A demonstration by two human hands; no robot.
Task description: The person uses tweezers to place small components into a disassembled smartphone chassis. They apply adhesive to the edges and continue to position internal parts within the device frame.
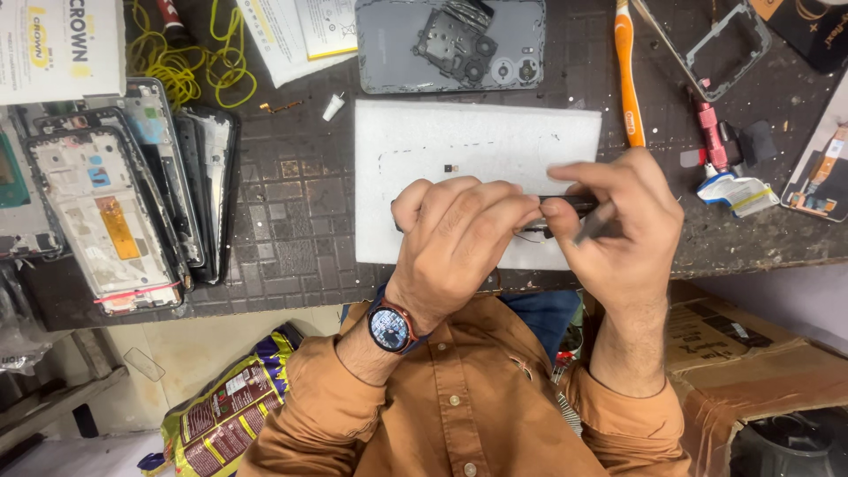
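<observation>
Your left hand (455, 234), watch on the wrist, is curled over a thin dark part (565, 204), fingers closed on its edge. Your right hand (618, 221) pinches the same part from 3 o'clock and also grips a slim grey tool (594, 225). I can't tell where its tip is, your fingers hide it. The part sits just above the white mat's (477, 141) near edge, dead centre.

Step, as I read it: fine work on that part's edge, mid-grip. Any next move needs a steady left hold and a light, precise tool tip. There is a tiny loose piece (448, 167) on the mat at 11 o'clock of your left hand, so mind it.

Packages and labels:
- 10 o'clock: white box (57, 44), yellow and black print.
- 12 o'clock: white leaflets (296, 35), one with a yellow band.
- 7 o'clock, on the floor: glossy brown-yellow bag (230, 411).
- 4 o'clock: brown carton (751, 353), dark print.
- 2 o'clock: black pack (817, 35), gold print.
</observation>
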